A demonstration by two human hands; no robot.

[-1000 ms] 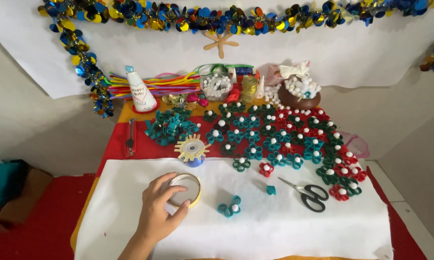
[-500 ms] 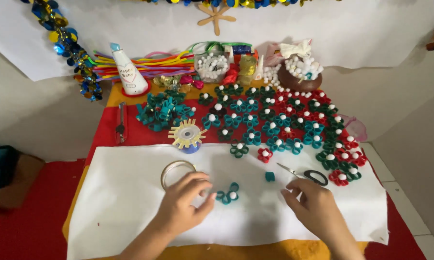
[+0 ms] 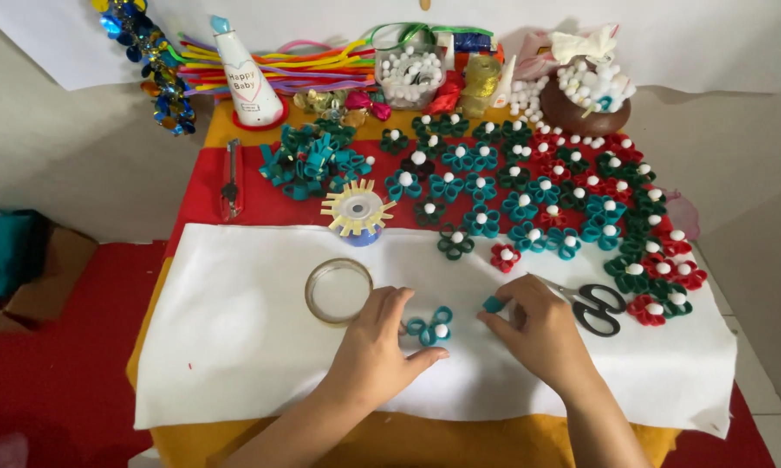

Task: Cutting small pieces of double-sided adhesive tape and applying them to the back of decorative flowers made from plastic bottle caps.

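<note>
**Small teal loop pinched beside the unfinished flower**

The right hand (image 3: 542,334) pinches a small teal paper loop (image 3: 493,304) between thumb and fingertip. The teal paper flower (image 3: 431,327) with a white ball in its middle lies on the white sheet (image 3: 234,347), just to the left of that loop. The left hand (image 3: 375,351) rests beside the flower, fingers a little spread; it may be touching a petal, but that is hard to see. The left hand is nearer the flower.
</note>
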